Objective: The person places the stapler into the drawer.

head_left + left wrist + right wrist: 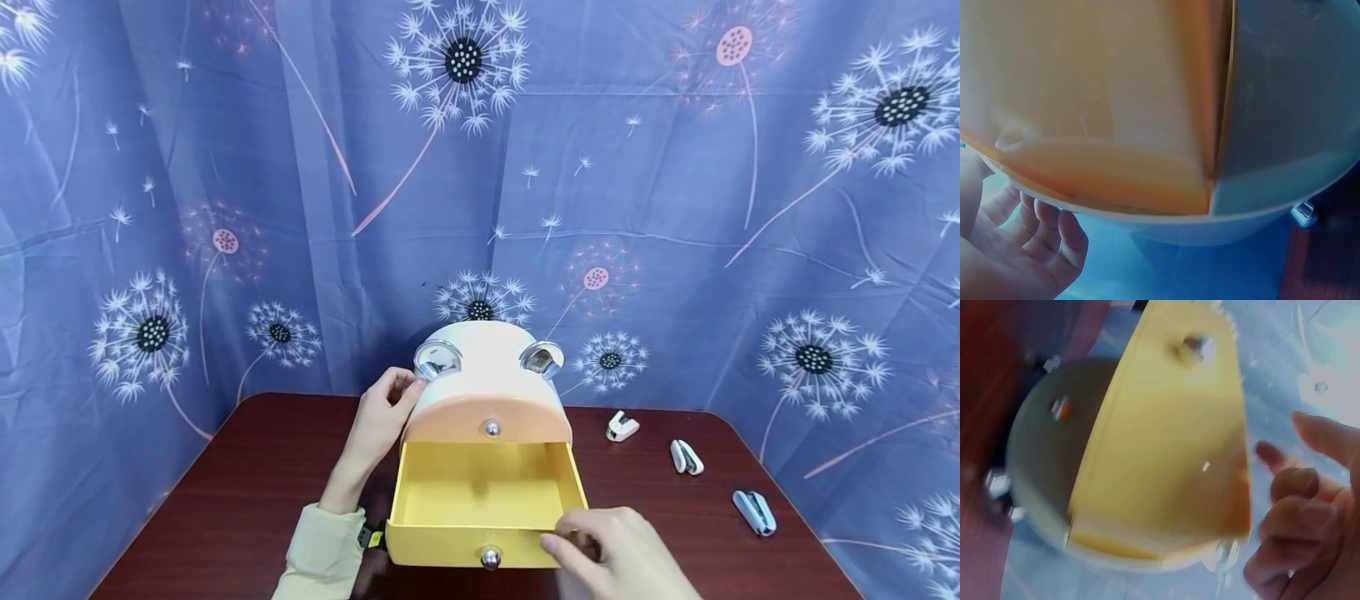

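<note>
A small rounded white drawer box with two chrome-ringed eyes stands on the table. Its peach upper drawer is closed. The yellow lower drawer, with a silver knob, is pulled far out and holds nothing. My left hand touches the box's left side beside the chrome eye, fingers loosely bent; in the left wrist view they lie along the white rim. My right hand is at the drawer's front right corner. In the blurred right wrist view its fingers show a gap from the yellow drawer.
Three small staplers lie right of the box: a pale pink one, a white one and a light blue one. Behind the dark red table hangs a blue curtain with dandelion prints.
</note>
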Motion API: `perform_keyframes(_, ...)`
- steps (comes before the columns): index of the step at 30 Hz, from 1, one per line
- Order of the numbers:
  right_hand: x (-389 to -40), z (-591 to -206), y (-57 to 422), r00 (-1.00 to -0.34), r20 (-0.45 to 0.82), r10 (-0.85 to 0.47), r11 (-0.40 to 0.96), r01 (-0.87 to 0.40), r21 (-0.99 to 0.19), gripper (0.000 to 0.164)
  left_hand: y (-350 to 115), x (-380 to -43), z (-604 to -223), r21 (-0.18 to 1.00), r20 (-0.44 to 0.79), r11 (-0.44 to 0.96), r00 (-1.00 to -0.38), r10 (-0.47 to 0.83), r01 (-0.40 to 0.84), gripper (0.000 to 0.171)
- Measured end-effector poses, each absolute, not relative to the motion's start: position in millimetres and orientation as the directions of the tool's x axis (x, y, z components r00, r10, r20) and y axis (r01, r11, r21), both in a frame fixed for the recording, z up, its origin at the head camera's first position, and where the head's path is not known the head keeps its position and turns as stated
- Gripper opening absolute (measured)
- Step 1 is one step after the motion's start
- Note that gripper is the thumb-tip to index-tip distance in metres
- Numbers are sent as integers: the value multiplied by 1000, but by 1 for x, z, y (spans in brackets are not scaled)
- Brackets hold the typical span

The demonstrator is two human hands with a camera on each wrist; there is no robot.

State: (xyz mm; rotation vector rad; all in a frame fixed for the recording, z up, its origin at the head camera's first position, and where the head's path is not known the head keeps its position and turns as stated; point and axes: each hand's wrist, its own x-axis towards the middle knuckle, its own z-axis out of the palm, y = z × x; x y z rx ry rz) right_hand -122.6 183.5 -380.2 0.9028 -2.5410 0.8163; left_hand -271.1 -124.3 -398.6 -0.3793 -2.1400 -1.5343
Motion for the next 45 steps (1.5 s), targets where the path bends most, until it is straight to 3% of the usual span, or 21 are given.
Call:
perform_keyframes(5, -141, -391, 220, -631, 647, -429, 472, -767, -435, 29, -124, -272, -400, 808, 528, 340, -847, -58, 481, 16)
perform_keyframes(12, -164, -408, 264, -715, 653, -249, 532, -664, -525, 38, -125, -272, -400, 809, 523, 346, -850, -54, 476, 14)
perform_keyframes(22, -211, -449, 319, -756, 649, -82, 663, -528, -531, 39, -125, -271, -400, 813, 521, 332, -852, -49, 478, 16)
perform_keyframes(30, -242, -473, 366, -733, 675, -85, 798, -455, -394, 40, -125, -271, -399, 814, 524, 322, -850, -51, 483, 16)
perform_keyframes(34, -251, -477, 389, -791, 607, -78, 877, -345, -336, 42, -125, -271, -399, 810, 533, 322, -844, -56, 490, 16)
perform_keyframes(39, -258, -481, 422, -909, 416, -7, 953, -132, -271, 49, -125, -271, -399, 812, 527, 323, -848, -52, 485, 15)
perform_keyframes(45, -265, -481, 447, -970, 237, 51, 968, -10, -249, 72, -125, -273, -401, 816, 524, 314, -850, -46, 486, 14)
